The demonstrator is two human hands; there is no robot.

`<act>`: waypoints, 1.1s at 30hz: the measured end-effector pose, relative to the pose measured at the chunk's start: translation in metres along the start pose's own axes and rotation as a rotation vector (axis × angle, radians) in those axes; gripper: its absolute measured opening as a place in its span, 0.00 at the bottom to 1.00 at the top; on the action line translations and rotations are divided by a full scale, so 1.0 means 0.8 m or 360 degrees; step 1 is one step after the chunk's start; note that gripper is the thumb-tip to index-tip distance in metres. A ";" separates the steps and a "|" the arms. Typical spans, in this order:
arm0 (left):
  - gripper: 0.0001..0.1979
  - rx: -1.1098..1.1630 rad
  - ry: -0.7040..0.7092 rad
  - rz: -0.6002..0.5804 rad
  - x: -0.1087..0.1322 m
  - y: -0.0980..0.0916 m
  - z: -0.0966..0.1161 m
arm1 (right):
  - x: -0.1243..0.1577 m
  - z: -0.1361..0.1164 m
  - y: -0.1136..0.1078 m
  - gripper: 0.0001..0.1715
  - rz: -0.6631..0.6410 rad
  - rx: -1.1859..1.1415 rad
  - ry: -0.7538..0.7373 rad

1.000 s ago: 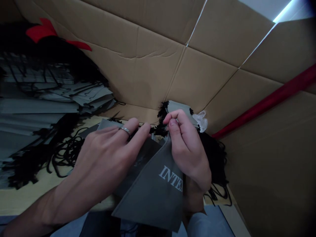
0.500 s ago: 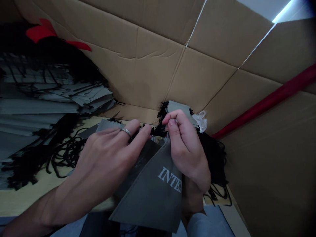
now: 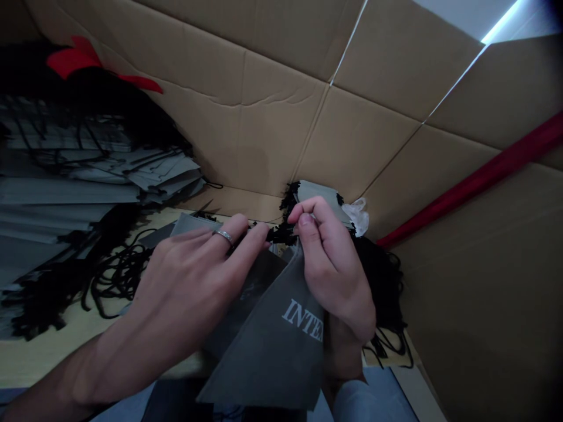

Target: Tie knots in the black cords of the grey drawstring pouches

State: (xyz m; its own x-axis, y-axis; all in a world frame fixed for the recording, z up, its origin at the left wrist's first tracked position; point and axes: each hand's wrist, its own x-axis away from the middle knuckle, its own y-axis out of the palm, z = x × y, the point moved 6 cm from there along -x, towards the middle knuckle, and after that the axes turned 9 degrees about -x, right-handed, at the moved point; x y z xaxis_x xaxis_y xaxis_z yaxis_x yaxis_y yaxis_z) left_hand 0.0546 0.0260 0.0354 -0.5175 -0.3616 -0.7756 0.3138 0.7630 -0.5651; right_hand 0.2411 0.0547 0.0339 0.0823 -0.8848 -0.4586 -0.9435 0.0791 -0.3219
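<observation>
A grey fabric pouch (image 3: 268, 346) with white letters reading "INTE" and part of a further letter hangs tilted below my hands. My right hand (image 3: 332, 266) is closed, its thumb and forefinger pinching the pouch's upper corner. To the left, my left hand (image 3: 197, 287), with a ring on one finger, has its fingers curled and pressed together; what lies between its fingertips is hidden. Black frayed-looking material (image 3: 281, 234) shows between the two hands. Behind the left hand, part of another dark grey piece (image 3: 246, 299) is visible.
Stacked grey pouches (image 3: 53, 193) with black cords fill the left side, a red strip (image 3: 74, 61) on top. A smaller grey stack (image 3: 319, 192) stands behind my right hand, beside clear plastic (image 3: 358, 215). Cardboard walls (image 3: 264, 135) enclose the back and right; a dark red band (image 3: 475, 176) crosses the right wall.
Both hands keep nearly the same place and grip. The pouch's lower edge has shifted very slightly.
</observation>
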 end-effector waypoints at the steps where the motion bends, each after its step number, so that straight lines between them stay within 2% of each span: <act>1: 0.08 0.0023 -0.0006 0.0009 0.000 -0.001 0.000 | -0.001 -0.002 -0.003 0.16 -0.0009 -0.0003 -0.0023; 4: 0.07 0.0176 -0.0021 0.0014 -0.001 -0.003 -0.002 | -0.001 -0.010 -0.008 0.17 -0.0141 -0.0085 -0.0079; 9: 0.07 0.0466 -0.0049 -0.0007 -0.001 -0.007 -0.003 | 0.002 -0.016 -0.003 0.14 -0.0421 -0.0165 -0.0143; 12: 0.09 0.0687 -0.0150 -0.0040 0.002 -0.005 -0.004 | 0.002 -0.017 0.000 0.13 -0.0406 -0.0226 -0.0221; 16: 0.14 0.0882 -0.0330 0.0071 0.005 -0.002 -0.010 | 0.000 -0.021 0.003 0.12 -0.0417 -0.0236 -0.0339; 21: 0.13 0.1024 -0.0378 0.0233 0.003 -0.001 -0.017 | -0.001 -0.022 0.001 0.20 -0.0396 -0.0253 -0.0283; 24: 0.10 0.1090 -0.0449 0.0309 0.001 -0.002 -0.020 | 0.000 -0.018 0.000 0.21 -0.0352 -0.0331 -0.0255; 29: 0.08 0.1226 -0.0575 0.0352 0.001 -0.003 -0.025 | 0.001 -0.007 0.008 0.18 -0.0405 -0.0616 -0.0235; 33: 0.09 0.1343 -0.0610 0.0305 0.001 -0.002 -0.030 | -0.001 -0.002 0.016 0.15 -0.0502 -0.0908 -0.0238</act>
State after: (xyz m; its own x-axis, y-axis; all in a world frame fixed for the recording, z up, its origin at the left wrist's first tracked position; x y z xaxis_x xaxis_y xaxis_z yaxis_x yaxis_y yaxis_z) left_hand 0.0346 0.0372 0.0423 -0.1475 -0.5363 -0.8310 0.9163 0.2423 -0.3189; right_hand 0.2285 0.0557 0.0310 0.3869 -0.7494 -0.5372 -0.8855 -0.4646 0.0104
